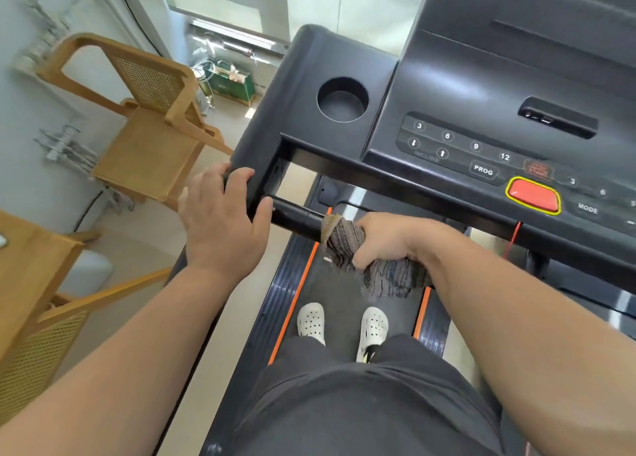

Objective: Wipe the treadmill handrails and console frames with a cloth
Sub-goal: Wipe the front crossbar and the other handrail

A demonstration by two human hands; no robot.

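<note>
I stand on a black treadmill, facing its console (481, 87). A black front handrail bar (292, 214) runs below the console frame. My left hand (223, 214) grips the left corner of the frame where the bar begins, fingers curled over its edge. My right hand (385, 238) holds a brown-grey striped cloth (344, 242) wrapped round the handrail bar, just right of my left hand. The cloth's loose end hangs below my wrist. The bar under the cloth is hidden.
A round cup holder (342, 99) sits in the console's left wing. A red stop button (533, 195) and a red safety cord (512, 238) lie to the right. Wooden chairs (151, 128) stand left of the treadmill. My feet in white clogs (311, 319) are on the belt.
</note>
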